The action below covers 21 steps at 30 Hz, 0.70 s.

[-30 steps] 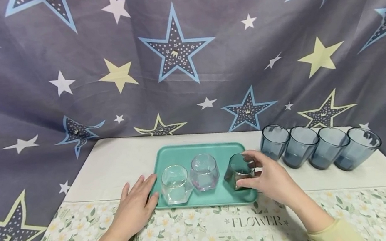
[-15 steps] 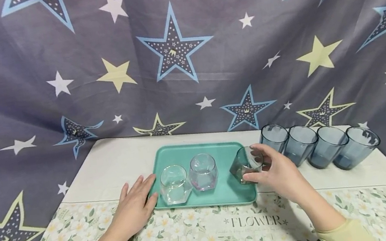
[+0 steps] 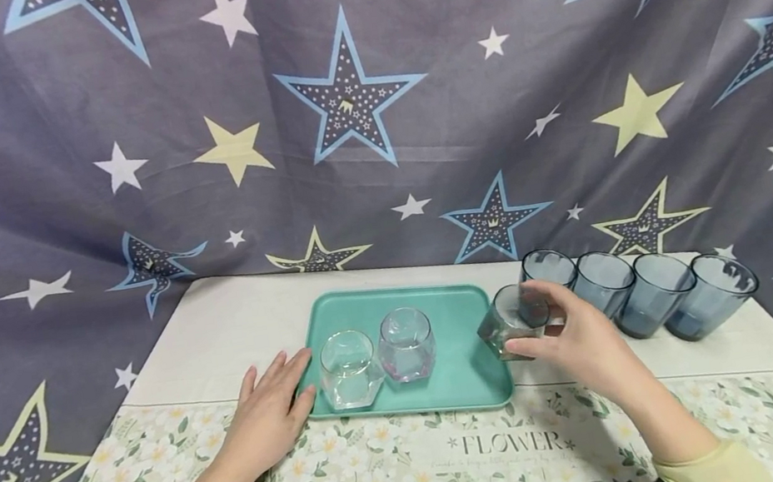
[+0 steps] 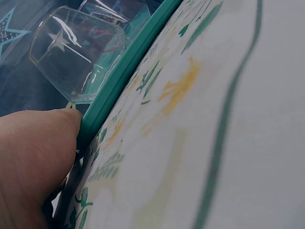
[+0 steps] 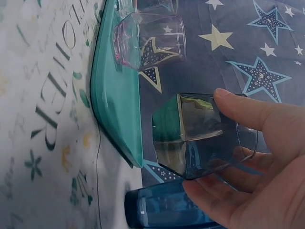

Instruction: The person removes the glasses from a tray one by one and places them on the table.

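Note:
My right hand (image 3: 585, 344) grips a smoky grey faceted glass (image 3: 501, 328) between thumb and fingers, above the right edge of a teal tray (image 3: 463, 368). In the right wrist view the grey glass (image 5: 200, 138) hangs apart from the tray, its faceted base toward it. Two glasses stand on the tray: a clear one (image 3: 347, 378) at the left and a pink-tinted one (image 3: 407, 351) beside it. At the tray's left edge rests my left hand (image 3: 270, 415), fingers loosely extended. Its thumb (image 4: 43, 138) touches the rim in the left wrist view.
A slanting row of several blue glasses (image 3: 657, 295) stands on the white table (image 3: 239, 315), right of the tray and close behind my right hand. A floral runner (image 3: 393, 476) with lettering crosses the front. Behind the table hangs a star-patterned curtain (image 3: 379, 192).
My right hand has lifted the grey glass off the tray and carried it rightward, toward the blue glasses. My left hand and the other glasses have stayed in place.

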Tool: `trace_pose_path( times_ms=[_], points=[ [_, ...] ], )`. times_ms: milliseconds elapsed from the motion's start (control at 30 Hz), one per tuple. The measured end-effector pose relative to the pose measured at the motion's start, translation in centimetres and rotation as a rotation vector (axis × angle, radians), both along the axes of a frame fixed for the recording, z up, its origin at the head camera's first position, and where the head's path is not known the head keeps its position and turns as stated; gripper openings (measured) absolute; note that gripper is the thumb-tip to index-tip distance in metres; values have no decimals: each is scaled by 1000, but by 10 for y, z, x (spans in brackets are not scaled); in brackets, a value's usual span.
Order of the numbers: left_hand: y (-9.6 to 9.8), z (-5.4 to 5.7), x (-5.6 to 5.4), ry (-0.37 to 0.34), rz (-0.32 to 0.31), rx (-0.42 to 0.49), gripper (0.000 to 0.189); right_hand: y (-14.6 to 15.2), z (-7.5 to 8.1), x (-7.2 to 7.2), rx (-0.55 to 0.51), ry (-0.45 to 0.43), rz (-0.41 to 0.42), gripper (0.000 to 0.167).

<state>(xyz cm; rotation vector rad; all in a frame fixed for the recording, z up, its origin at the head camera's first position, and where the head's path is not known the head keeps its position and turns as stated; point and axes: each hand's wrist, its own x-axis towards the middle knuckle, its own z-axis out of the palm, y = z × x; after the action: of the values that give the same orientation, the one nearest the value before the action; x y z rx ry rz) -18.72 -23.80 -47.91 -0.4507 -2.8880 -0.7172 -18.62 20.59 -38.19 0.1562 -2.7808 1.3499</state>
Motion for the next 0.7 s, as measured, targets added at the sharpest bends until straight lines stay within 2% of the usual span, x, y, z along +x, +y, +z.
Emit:
trace_pose_path(
  times_ms=[333, 700],
  points=[
    [0, -1, -1, 0, 2, 1, 59, 16, 2, 4, 45, 14, -24, 97],
    [1, 2, 0, 4, 3, 11, 58, 31, -5, 7, 88, -16, -42, 102]
  ],
)
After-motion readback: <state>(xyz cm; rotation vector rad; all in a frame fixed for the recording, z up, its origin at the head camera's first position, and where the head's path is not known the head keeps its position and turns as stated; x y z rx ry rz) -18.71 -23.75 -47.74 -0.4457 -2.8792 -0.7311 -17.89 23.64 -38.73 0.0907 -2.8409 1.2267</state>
